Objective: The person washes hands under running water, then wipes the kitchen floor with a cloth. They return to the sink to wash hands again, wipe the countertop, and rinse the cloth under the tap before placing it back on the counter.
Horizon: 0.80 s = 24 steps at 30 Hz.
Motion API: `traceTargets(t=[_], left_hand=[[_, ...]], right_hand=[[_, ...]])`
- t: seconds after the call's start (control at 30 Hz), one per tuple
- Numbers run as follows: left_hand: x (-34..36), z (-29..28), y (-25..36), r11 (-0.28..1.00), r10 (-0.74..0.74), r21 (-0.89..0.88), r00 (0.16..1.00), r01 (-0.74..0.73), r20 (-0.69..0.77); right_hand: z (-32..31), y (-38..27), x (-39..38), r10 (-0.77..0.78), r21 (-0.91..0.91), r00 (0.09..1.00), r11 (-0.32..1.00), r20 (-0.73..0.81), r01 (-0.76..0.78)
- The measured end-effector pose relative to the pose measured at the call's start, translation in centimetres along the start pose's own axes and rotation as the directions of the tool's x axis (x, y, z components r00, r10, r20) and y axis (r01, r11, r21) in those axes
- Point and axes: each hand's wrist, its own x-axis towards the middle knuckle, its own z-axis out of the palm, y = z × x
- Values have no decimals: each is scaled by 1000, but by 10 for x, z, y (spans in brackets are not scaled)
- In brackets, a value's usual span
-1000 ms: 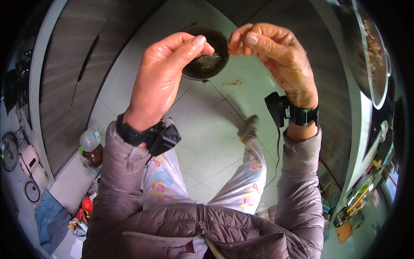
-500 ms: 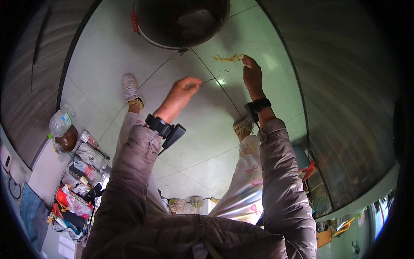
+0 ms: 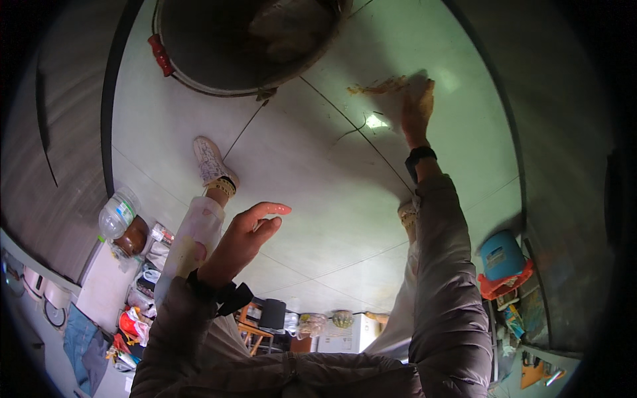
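Since half a second ago, the bare left hand (image 3: 244,235) has been drawn back from the floor ahead toward the body, and the fingers of the bare right hand (image 3: 418,109) have been straightened out. On the pale tiled floor (image 3: 318,179), a large, dark, round bucket with a red handle grip (image 3: 206,60) is seen at the top, partly cut off by the frame. A smeared streak of yellowish-brown scraps (image 3: 378,87) is spread to its right, and a thin dark strand (image 3: 352,131) is seen nearer the body, close to a bright reflection. The floor is flanked by dark panels; a clear plastic bottle (image 3: 119,213) is placed along the left side, and a blue tub (image 3: 502,255) is set by a red plastic item (image 3: 507,282) on the right. The right hand is held flat just beside the scraps, its fingers extended; whether the floor is touched cannot be told. The left hand is held half open, forefinger curved and thumb apart, with nothing seen gripped in either hand.
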Motion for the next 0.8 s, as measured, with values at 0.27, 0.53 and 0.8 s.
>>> traceTargets(t=[0.27,0.53,0.8], left_hand=[[15,-3,3,967,-188,171,982,186,-7],[13,1,2,987,-125,98,992,125,-2],[6,-4,0,996,-38,83,999,38,7]], right_hand=[[45,6,-24,-242,-263,968,931,70,252],[55,-31,-52,-267,-58,910,952,318,299],[71,-39,-70,-420,-33,817,882,395,470]])
